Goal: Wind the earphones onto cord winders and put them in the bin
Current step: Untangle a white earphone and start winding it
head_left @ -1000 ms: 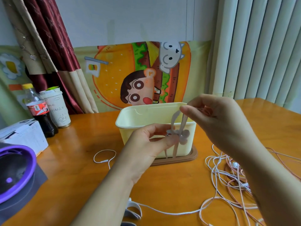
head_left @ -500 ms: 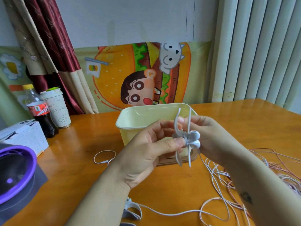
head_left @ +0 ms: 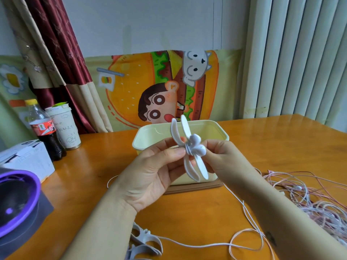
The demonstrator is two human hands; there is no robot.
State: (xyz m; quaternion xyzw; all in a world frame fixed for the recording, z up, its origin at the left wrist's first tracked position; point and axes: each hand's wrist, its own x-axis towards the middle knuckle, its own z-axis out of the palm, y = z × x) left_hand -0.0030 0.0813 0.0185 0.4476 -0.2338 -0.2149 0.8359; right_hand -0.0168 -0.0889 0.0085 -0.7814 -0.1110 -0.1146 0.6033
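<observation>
You get soft, even daylight from the vertical blinds [head_left: 300, 57] on your right. The glossy tabletop [head_left: 277, 139] carries pale sheen near its far right corner, and shadows on it are faint. The cord winder [head_left: 185, 128] at centre is sharp; the wide lens bends the curtain [head_left: 56, 53] at the left edge.

We cannot see the floor of the bin [head_left: 157, 128]. Spare cord winders [head_left: 143, 243] and tangled earphones [head_left: 319, 205] run off the edges.
</observation>
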